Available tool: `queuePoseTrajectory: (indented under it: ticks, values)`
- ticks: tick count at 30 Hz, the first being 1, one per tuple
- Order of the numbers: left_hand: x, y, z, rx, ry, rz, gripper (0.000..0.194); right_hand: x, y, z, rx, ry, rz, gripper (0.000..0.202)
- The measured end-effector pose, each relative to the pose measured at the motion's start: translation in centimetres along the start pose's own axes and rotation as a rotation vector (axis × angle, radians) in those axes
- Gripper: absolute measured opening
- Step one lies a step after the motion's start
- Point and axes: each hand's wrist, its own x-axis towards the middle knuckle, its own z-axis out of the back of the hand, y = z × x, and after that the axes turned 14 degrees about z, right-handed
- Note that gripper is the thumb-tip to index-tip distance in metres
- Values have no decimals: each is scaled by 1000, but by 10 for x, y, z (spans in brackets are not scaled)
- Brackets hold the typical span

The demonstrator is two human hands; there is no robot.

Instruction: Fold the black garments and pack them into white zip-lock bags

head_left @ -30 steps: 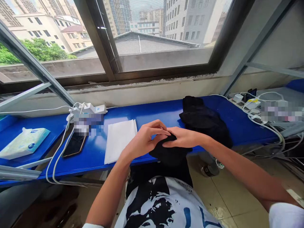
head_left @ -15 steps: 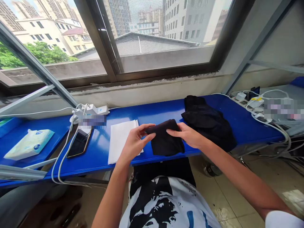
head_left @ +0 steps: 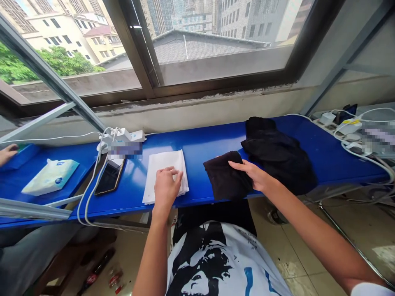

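My right hand (head_left: 254,174) grips a folded black cloth (head_left: 228,176) at its right side, thumb on top and fingers underneath. The cloth hangs just over the front edge of the blue table. Over a stack of thin white sheets or bags (head_left: 168,160) is my left hand (head_left: 167,181), fingers loosely bent and thumb apart. Nothing shows in it, and whether its fingertips touch the stack is hard to make out. A heap of black fabric (head_left: 277,156) lies on the table beyond my right hand.
The blue table (head_left: 210,142) runs below a window. At its left are a phone (head_left: 109,176), a power strip (head_left: 123,137) and cables hanging over the edge. Tissues (head_left: 51,176) sit on the neighbouring table, where another person's hand (head_left: 8,154) shows. Chargers (head_left: 350,125) stand at right.
My left hand has let go of the black cloth and moved left over the white stack. My right hand keeps the cloth. Another person's hand has appeared at far left.
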Motion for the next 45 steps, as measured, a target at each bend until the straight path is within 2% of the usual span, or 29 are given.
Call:
queuePoseTrajectory:
  ticks: [5,8,14,19,25,28,32,37,45]
  values:
    - [8,15,4,-181,88,27,38,-7,-14,-8,27,159,1,55]
    - [10,23,1,-305,89,62,38,-6,-24,-12,58,243,8,61]
    - [4,26,-7,-416,49,108,39,0,-24,-19,125,130,-20,47]
    - [1,24,-8,-407,53,142,43,2,-18,-29,104,136,-69,41]
    - [4,26,-11,-459,73,146,50,5,-21,-25,58,156,45,50]
    - [3,26,-13,-458,44,168,47,7,-25,-19,56,93,6,42]
    - [-1,23,-11,-521,78,188,43,7,-30,-19,36,37,-35,40]
    - [-6,20,-11,-470,-4,182,38,0,-33,-29,16,48,25,42]
    - [-7,17,-11,-408,-4,155,23,-5,-31,-31,12,90,57,42]
